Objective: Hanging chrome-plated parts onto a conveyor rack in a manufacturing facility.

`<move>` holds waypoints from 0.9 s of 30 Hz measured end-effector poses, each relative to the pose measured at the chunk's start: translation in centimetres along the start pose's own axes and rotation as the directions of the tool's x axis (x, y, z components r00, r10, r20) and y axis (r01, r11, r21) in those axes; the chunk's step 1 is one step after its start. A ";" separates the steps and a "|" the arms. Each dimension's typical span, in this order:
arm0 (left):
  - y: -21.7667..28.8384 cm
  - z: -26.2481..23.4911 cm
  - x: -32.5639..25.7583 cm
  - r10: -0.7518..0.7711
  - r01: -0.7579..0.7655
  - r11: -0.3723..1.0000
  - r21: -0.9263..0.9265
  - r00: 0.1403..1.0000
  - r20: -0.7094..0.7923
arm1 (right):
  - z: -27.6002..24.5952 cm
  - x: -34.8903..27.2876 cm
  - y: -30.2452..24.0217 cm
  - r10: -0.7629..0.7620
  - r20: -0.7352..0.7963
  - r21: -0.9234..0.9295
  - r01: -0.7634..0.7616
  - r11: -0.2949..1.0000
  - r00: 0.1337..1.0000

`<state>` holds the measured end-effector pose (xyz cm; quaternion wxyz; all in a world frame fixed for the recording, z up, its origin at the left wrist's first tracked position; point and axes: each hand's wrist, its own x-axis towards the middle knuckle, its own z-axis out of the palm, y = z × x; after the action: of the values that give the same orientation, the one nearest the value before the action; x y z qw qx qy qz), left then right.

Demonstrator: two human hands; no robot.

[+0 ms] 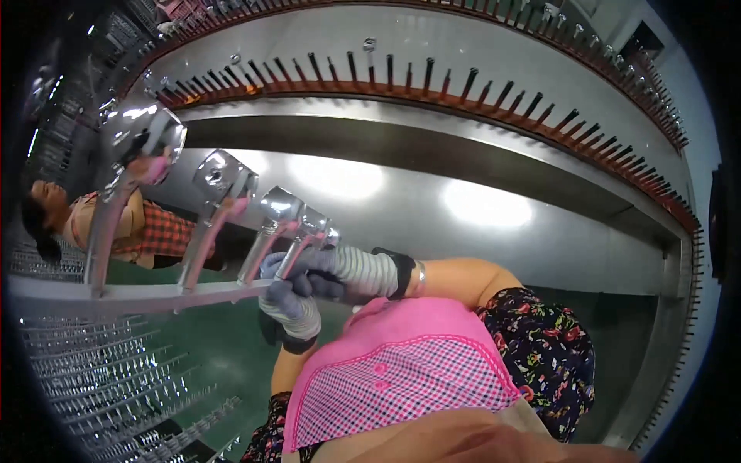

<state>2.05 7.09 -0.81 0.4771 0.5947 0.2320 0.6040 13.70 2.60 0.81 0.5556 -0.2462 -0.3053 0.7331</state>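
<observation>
A pale metal rack bar (147, 299) runs in from the left edge, with several upright posts carrying shiny chrome fittings (220, 177). At its right end, my left hand (292, 309), in a grey striped knit glove, is closed on the bar. Just above it my right hand (332, 266), gloved alike, reaches across from the right. Its fingers are curled close beside the last posts, below a smaller chrome fitting (312, 221); what they hold is hidden. The two hands are close together, overlapping in this view.
Beyond my hands stands a large grey metal panel (401, 224). Above it curves an orange-brown rail (417, 94) with dark upright pegs. A co-worker (147, 228) in a checked apron is at the left. Racks of chrome pieces (116, 378) fill the lower left, over a green floor (220, 355).
</observation>
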 end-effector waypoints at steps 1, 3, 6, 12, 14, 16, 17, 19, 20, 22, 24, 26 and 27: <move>-0.2 0.1 -0.1 -0.005 0.005 1.000 -0.003 1.000 0.006 | -1.4 0.2 0.5 -0.003 -0.008 0.002 0.003 1.000 1.000; 0.7 -0.8 -0.2 -0.053 0.054 0.996 0.065 0.998 -0.016 | -5.5 1.5 1.5 -0.074 -0.441 0.277 0.214 0.937 0.895; 2.9 -1.7 -0.2 0.037 -0.031 0.996 0.079 0.996 -0.086 | -19.8 -2.9 -5.1 -0.464 -0.779 -0.429 0.181 0.885 0.421; 3.3 -3.4 -1.6 0.253 -0.250 0.963 0.098 0.968 -0.011 | -29.5 -9.0 -17.7 -0.762 -0.639 -0.692 -0.353 0.629 -0.107; 2.8 -3.5 -1.7 0.269 -0.261 0.957 0.128 0.962 -0.054 | -28.3 -6.2 -18.0 -0.768 -0.635 -0.658 -0.574 0.487 0.077; 2.8 -3.4 -2.5 0.207 -0.202 0.978 0.054 0.967 -0.149 | -30.9 -4.2 -17.2 -0.790 -0.605 -0.596 -0.715 0.367 0.099; 3.0 -3.5 -3.3 0.210 -0.199 0.977 0.082 0.961 -0.178 | -30.6 -3.0 -16.5 -0.813 -0.570 -0.506 -0.831 0.230 0.122; 3.3 -3.4 -3.7 -0.016 0.011 1.000 -0.024 0.979 -0.205 | -34.8 -3.6 -14.6 -0.910 -0.374 -0.738 -0.652 0.177 0.176; 3.6 -3.2 -3.8 -0.014 0.023 0.999 0.031 0.970 -0.244 | -30.0 -2.2 -13.9 -0.827 -0.542 -0.804 -0.381 0.457 0.151; 2.8 -3.3 -5.4 0.039 -0.022 0.997 0.071 0.967 -0.253 | -22.6 -2.6 -8.6 -0.840 -0.377 -0.923 -0.228 0.308 0.390; 2.2 -3.5 -5.5 0.103 -0.093 0.994 0.051 0.969 -0.225 | -16.4 -1.9 -3.9 -0.328 -0.413 -0.908 -0.359 0.215 0.850; 2.5 -4.6 -5.8 0.023 -0.021 1.000 0.015 0.979 -0.200 | -4.8 -3.0 0.2 -0.198 0.055 -0.833 0.154 0.531 0.979; 2.5 -4.3 -6.2 -0.022 0.019 1.000 -0.014 0.979 -0.203 | -2.7 -2.4 2.2 0.105 -0.217 -0.590 -0.216 0.778 0.971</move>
<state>-3.77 1.96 -2.52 0.4608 0.5244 0.2820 0.6581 14.73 0.34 -2.64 0.4061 -0.4995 -0.4540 0.6161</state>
